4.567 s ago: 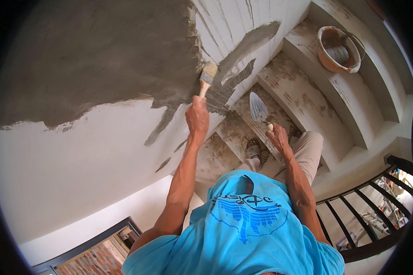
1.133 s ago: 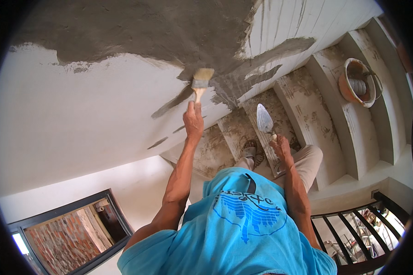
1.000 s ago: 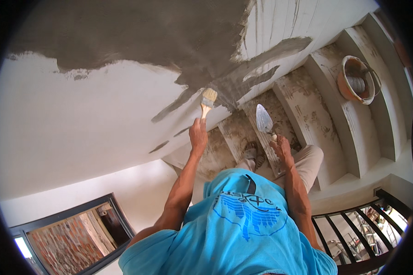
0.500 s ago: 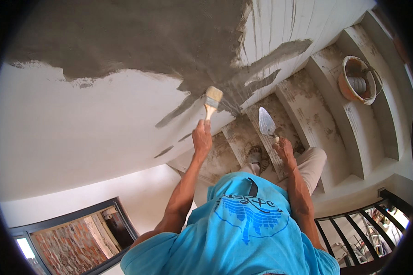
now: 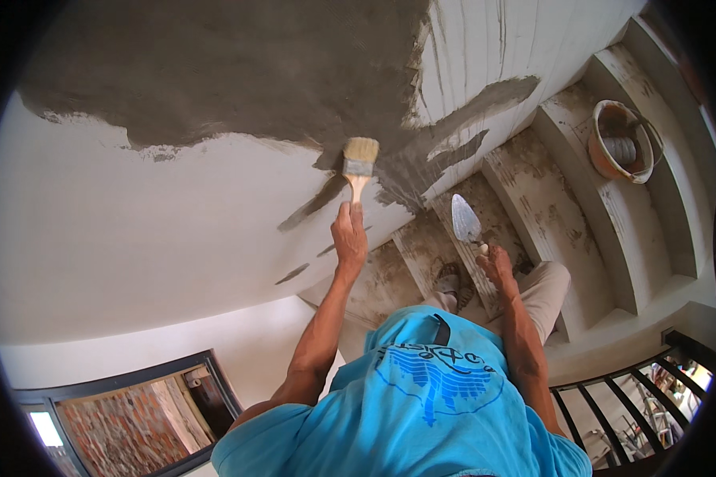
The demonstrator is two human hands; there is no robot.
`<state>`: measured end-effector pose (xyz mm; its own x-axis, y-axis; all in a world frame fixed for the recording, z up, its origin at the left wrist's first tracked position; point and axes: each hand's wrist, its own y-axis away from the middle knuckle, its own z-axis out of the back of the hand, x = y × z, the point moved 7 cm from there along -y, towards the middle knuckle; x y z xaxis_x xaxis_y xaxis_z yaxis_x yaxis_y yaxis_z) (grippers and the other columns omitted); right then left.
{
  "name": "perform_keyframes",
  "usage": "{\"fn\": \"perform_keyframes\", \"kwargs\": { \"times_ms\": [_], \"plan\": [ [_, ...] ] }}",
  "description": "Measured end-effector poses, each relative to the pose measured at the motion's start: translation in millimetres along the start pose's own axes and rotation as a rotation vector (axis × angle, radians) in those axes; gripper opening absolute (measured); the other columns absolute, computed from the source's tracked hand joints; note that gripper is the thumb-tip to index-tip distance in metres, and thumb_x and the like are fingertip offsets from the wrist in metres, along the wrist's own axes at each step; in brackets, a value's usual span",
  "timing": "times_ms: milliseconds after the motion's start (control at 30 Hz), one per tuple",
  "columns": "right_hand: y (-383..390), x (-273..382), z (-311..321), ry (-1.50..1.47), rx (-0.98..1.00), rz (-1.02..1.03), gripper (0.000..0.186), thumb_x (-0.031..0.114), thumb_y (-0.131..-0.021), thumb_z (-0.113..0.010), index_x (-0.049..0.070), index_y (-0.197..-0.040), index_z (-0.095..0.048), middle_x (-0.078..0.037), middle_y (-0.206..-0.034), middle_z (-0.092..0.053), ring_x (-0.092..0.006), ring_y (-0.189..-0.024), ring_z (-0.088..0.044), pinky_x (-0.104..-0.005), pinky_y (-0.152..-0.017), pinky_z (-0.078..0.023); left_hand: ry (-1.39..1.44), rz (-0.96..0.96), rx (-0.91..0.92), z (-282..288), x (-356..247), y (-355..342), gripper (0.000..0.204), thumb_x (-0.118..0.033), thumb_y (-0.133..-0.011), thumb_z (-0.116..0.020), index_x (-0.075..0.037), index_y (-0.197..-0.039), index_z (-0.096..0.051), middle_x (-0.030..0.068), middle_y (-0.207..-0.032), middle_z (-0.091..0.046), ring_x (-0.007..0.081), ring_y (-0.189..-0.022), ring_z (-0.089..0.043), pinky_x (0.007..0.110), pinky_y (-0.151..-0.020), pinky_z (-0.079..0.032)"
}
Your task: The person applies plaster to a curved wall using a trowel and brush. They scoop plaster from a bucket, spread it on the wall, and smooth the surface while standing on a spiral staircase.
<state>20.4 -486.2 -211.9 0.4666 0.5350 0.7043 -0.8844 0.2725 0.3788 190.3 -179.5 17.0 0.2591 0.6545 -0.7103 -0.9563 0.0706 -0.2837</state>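
My left hand (image 5: 348, 238) is closed round the wooden handle of a wide paintbrush (image 5: 359, 161), bristles pointing up toward the wall. The brush overlaps the lower edge of a dark grey cement coat (image 5: 247, 71) on the wall; whether its bristles touch the surface I cannot tell. Below that coat the wall (image 5: 159, 230) is white, with a few grey smears near the brush. My right hand (image 5: 496, 265) grips the handle of a pointed trowel (image 5: 465, 219), its blade held over the stairs and tilted away from me. A little grey mortar marks the blade.
Curved concrete stairs (image 5: 569, 211), stained with cement, climb to the right. An orange bucket (image 5: 605, 165) with a grey roundish thing inside stands on a higher step. Dark railing (image 5: 628, 409) lies at the lower right, and a dark-framed window (image 5: 212, 374) at the lower left.
My left hand has turned the brush more upright, its bristles moving slightly up and left. The trowel is a little lower. The whole view has shifted slightly.
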Motion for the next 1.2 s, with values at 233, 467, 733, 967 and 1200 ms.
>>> {"fn": "perform_keyframes", "kwargs": {
  "times_ms": [233, 467, 733, 967, 1200],
  "plan": [
    [-6, -22, 1, 0.042, -0.065, -0.012, 0.036, 0.028, -0.074, -0.071, 0.002, -0.099, -0.065, -0.024, -0.093, -0.068, -0.0409, -0.091, -0.066, -0.0477, -0.076, -0.051, 0.233, 0.098, -0.039, 7, -25, -26, 0.042, -0.037, -0.105, -0.043, -0.001, -0.086, -0.048, 0.0077, -0.06, -0.042, 0.0193, -0.055, -0.041, 0.037, -0.053, -0.036],
    [-5, -13, -7, 0.064, -0.013, 0.039, 0.035, 0.028, -0.077, -0.07, 0.002, -0.099, -0.065, -0.024, -0.093, -0.067, -0.0421, -0.091, -0.065, -0.049, -0.075, -0.05, 0.026, 0.051, 0.112, -19, 15, 18, 0.042, -0.039, -0.105, -0.044, -0.001, -0.087, -0.048, 0.0124, -0.063, -0.046, 0.0201, -0.058, -0.046, 0.039, -0.055, -0.038],
    [-7, -1, 0, -0.023, 0.056, 0.037, 0.035, 0.029, -0.076, -0.07, 0.002, -0.098, -0.064, -0.024, -0.09, -0.067, -0.0425, -0.087, -0.065, -0.0485, -0.073, -0.05, 0.223, 0.115, -0.152, 47, -29, -12, 0.043, -0.039, -0.105, -0.044, -0.001, -0.085, -0.046, 0.0094, -0.061, -0.041, 0.0186, -0.054, -0.041, 0.037, -0.052, -0.035],
    [0, 19, 4, 0.035, 0.027, 0.144, 0.034, 0.029, -0.075, -0.069, 0.0, -0.093, -0.063, -0.025, -0.087, -0.066, -0.0425, -0.083, -0.065, -0.0483, -0.071, -0.049, 0.05, 0.133, -0.092, 17, 9, -25, 0.042, -0.038, -0.103, -0.046, 0.001, -0.09, -0.051, 0.0173, -0.067, -0.052, 0.0305, -0.059, -0.045, 0.043, -0.061, -0.04],
    [-3, 22, 14, -0.077, 0.027, 0.152, 0.028, 0.021, -0.075, -0.071, 0.0, -0.091, -0.061, -0.023, -0.081, -0.065, -0.0384, -0.076, -0.063, -0.0447, -0.068, -0.048, -0.011, 0.237, 0.297, -11, 66, 66, 0.037, -0.035, -0.101, -0.046, -0.001, -0.09, -0.055, 0.0229, -0.077, -0.06, 0.0432, -0.073, -0.059, 0.05, -0.066, -0.043]
  ]
}}
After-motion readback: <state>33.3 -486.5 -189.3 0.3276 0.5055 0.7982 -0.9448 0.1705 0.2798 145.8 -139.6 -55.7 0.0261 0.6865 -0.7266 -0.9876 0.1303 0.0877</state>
